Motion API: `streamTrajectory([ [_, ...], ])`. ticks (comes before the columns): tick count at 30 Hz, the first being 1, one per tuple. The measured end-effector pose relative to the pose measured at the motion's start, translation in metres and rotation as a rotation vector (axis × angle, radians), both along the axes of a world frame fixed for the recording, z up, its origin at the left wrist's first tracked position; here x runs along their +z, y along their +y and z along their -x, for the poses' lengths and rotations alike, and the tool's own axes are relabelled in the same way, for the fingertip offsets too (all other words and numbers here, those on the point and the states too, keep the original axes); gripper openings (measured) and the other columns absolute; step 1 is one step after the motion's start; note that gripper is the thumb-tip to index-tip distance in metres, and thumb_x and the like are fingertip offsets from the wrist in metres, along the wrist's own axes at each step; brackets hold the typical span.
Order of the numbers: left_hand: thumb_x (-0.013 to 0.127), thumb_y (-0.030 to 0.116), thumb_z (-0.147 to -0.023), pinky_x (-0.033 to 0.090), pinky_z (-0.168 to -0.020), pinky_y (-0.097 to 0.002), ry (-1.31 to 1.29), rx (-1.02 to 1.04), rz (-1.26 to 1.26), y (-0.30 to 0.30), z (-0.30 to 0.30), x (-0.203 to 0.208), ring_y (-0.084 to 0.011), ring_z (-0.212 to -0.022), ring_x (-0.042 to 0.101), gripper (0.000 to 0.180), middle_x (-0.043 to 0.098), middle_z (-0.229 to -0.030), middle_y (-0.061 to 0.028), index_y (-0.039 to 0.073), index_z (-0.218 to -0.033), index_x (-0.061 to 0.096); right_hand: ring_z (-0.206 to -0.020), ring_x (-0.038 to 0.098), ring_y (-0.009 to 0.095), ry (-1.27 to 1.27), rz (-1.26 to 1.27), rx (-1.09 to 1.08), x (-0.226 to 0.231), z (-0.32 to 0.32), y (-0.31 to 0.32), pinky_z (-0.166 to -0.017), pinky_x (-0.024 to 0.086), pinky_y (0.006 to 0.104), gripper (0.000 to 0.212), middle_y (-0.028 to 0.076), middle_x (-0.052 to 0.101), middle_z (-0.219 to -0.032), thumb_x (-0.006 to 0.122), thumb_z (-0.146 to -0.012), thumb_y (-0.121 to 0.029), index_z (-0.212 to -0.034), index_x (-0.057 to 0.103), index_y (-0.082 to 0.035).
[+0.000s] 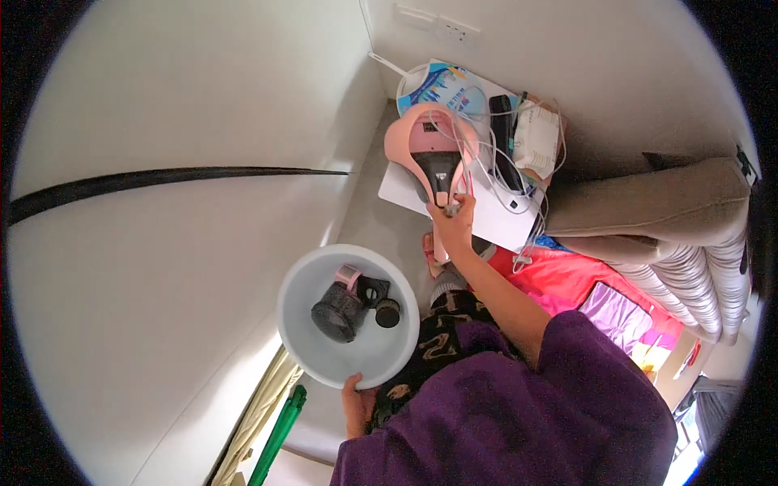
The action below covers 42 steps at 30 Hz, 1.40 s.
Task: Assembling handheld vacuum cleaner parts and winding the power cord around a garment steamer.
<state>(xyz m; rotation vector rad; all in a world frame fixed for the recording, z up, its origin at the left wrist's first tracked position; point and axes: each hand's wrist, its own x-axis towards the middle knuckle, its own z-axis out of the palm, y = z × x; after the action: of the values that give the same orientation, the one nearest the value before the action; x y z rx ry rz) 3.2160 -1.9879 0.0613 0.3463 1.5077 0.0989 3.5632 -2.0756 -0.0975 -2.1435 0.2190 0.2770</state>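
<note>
My right hand (455, 223) is closed round the handle of a pink and black handheld vacuum cleaner (429, 150), held over a small white table (502, 223). My left hand (355, 401) grips the near rim of a pale round basin (296, 340), with fingers partly hidden beneath it. Inside the basin lie a dark grey cylindrical part (338, 312), a small pink part (348, 276), a black bracket-like part (373, 292) and a round black cap (388, 313).
On the table are a blue and white round fan (454, 85), a black long object (502, 138), a white box (537, 138) and tangled white cables (490, 154). Walls stand left and behind. Green rolled material (279, 433) is low left; a bed with red cloth (559, 279) lies right.
</note>
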Motion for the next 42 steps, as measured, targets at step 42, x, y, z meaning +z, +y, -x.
streamTrajectory([
  [42,0.054,0.008,-0.077,0.049,-0.09,-0.0476,-0.427,0.094,-0.066,-0.025,0.158,-0.025,-0.0341,-0.11,0.054,0.05,0.051,-0.119,-0.0174,-0.001,-0.124,0.037,-0.066,0.052,0.006,-0.783,-0.236,-0.047,0.359,0.134,-0.229,-0.056,0.043,0.0193,0.056,0.004,0.055,-0.091,0.07,-0.073,0.001,-0.122,0.044,0.002],
])
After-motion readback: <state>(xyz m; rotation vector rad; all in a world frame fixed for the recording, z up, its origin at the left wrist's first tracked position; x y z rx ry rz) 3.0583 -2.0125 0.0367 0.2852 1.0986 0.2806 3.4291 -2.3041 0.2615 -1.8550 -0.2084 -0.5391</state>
